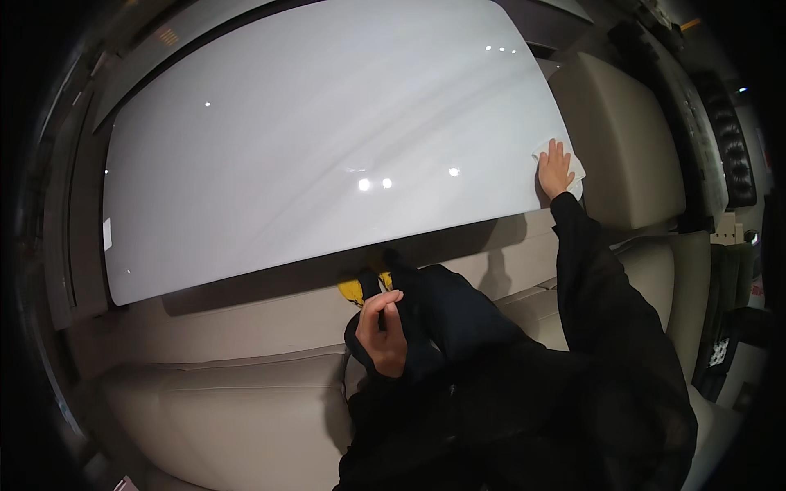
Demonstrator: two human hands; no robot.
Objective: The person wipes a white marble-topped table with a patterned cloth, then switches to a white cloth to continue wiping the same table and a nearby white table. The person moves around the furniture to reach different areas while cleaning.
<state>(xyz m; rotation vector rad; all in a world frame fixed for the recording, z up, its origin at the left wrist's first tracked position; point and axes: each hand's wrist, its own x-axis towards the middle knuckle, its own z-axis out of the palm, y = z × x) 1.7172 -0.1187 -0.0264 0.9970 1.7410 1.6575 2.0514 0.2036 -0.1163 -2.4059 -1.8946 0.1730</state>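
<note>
A large, glossy white tabletop (pixel 307 141) reflects several ceiling lights. At its right edge, my right hand (pixel 555 169) lies with spread fingers on a white cloth (pixel 577 175), pressing it against the surface; part of the cloth hangs by the table's corner. My left hand (pixel 384 331) is raised near my lap, below the table's near edge, fingers bent and thumb apart from the palm, with nothing in it.
A beige leather sofa (pixel 245 417) runs along the near side, behind my legs. Past the table's right edge stands a beige upholstered seat (pixel 620 141). My yellow footwear (pixel 351 291) is on the floor by the table's near edge.
</note>
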